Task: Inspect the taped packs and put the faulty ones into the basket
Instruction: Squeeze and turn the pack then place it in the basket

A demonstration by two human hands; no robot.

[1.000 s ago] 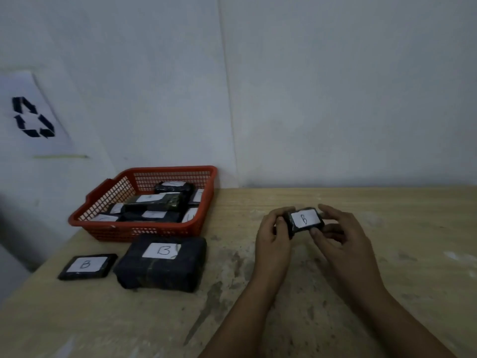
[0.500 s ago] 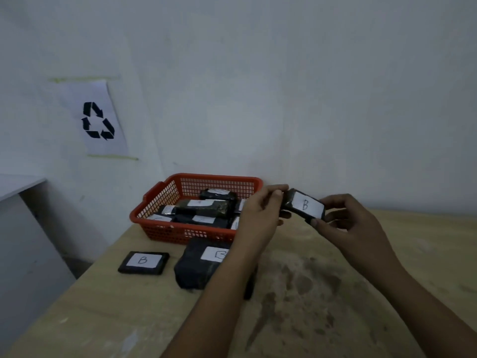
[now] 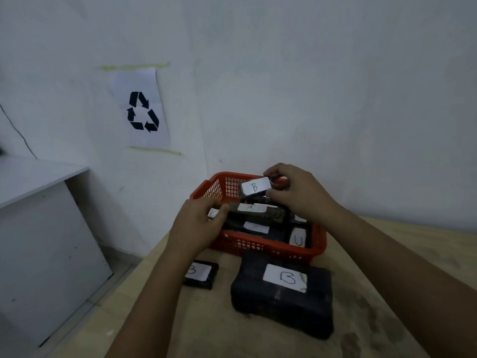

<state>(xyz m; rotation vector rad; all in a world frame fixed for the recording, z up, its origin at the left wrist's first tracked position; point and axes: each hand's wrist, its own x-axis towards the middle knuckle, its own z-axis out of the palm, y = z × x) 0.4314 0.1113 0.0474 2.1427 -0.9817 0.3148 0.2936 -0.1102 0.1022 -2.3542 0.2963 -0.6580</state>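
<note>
From my feed, far left I see a white shelf top [image 3: 38,174] against the wall, and above it a paper recycling sign [image 3: 140,109] taped up with yellowish strips. Low on the wooden table [image 3: 211,326] lies a small flat black taped pack [image 3: 201,275] with a white B label, partly hidden behind my left forearm. My left hand [image 3: 197,226] hovers at the near-left corner of the red basket [image 3: 263,248]; its fingers are curled, fingertips close to the end of a long dark pack with an A label [image 3: 258,211] lying in the basket, but I cannot tell whether they grip it. Other labelled packs fill the basket, one marked U [image 3: 298,239]. In front of the basket, just beside it, sits a large black taped pack [image 3: 281,303] labelled B. My right hand [image 3: 296,192] pinches the small B-labelled pack [image 3: 254,188] between thumb and fingers, holding it tilted above the basket's far side, clear of the packs below.
</note>
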